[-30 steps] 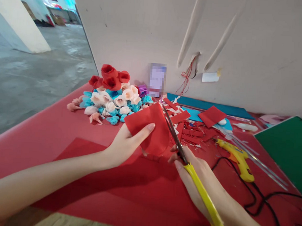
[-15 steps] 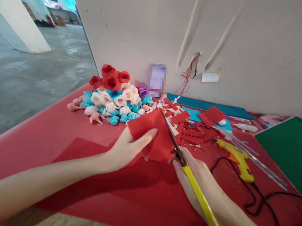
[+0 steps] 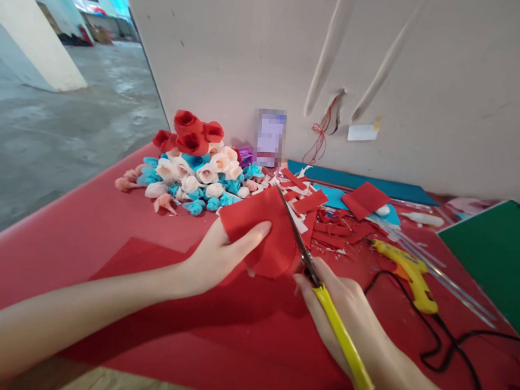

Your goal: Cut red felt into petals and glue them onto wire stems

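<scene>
My left hand [image 3: 225,254] pinches a piece of red paper [image 3: 269,241], thumb on top and the other fingers hidden beneath it. The paper's lower right edge is rounded. In my right hand [image 3: 337,299] are scissors [image 3: 334,319] with yellow handles, their dark blades pointing away from me along the paper's right edge. The blades look nearly closed, and whether they touch the paper I cannot tell. Under both hands lies a large red sheet [image 3: 185,330] on the red table [image 3: 91,205].
Paper flowers [image 3: 207,172] in red, white, blue and pink are heaped at the back left. Paper scraps [image 3: 327,226] lie behind the scissors. To the right are a yellow glue gun [image 3: 407,273] with a black cord, clear sticks [image 3: 450,278] and a green board [image 3: 494,263]. A wall [image 3: 249,56] rises behind.
My right hand and the scissors have shifted very slightly, with the blades a little farther right at the paper's edge. My left hand and the red paper stay in place.
</scene>
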`<action>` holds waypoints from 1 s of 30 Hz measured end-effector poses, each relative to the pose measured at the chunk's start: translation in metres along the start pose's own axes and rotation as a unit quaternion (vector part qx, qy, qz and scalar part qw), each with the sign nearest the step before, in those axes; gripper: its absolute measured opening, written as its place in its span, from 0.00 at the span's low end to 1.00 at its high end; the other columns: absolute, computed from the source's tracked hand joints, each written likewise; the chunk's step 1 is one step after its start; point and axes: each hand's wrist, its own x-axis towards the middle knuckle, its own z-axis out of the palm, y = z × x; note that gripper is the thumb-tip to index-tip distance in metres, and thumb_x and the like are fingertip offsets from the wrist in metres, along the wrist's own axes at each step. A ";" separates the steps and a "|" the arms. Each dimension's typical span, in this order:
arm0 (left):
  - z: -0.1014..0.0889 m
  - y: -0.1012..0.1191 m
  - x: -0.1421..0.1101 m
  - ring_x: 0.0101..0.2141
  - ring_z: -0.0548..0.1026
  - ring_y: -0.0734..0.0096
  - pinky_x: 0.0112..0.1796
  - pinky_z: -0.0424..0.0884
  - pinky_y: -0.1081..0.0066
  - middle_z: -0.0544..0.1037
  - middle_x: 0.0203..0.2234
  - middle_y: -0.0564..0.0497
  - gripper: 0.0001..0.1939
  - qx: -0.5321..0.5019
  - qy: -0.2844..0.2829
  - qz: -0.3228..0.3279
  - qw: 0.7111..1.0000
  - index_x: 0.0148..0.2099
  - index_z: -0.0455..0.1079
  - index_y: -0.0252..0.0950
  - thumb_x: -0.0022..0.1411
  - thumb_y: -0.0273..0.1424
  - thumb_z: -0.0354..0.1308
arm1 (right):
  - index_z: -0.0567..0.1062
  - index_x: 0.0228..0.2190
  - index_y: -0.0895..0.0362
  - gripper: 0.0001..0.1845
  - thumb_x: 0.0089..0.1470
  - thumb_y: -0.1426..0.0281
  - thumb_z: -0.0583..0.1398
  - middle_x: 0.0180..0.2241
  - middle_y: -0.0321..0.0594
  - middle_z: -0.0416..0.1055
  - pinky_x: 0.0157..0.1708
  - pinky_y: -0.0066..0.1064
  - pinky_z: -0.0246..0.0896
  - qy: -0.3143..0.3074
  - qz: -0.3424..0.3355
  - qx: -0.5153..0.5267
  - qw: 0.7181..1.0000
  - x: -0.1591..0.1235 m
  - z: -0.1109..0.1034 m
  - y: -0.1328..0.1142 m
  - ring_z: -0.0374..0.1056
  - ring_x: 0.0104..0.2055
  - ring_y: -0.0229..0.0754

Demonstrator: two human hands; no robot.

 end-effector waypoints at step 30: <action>0.001 -0.003 0.006 0.28 0.76 0.69 0.25 0.72 0.78 0.78 0.28 0.51 0.08 -0.096 -0.017 -0.086 0.991 0.31 0.70 0.34 0.54 0.35 0.58 | 0.62 0.32 0.56 0.10 0.56 0.64 0.46 0.24 0.37 0.68 0.17 0.24 0.51 -0.096 0.056 0.107 0.988 0.002 -0.001 0.001 0.59 0.19 0.35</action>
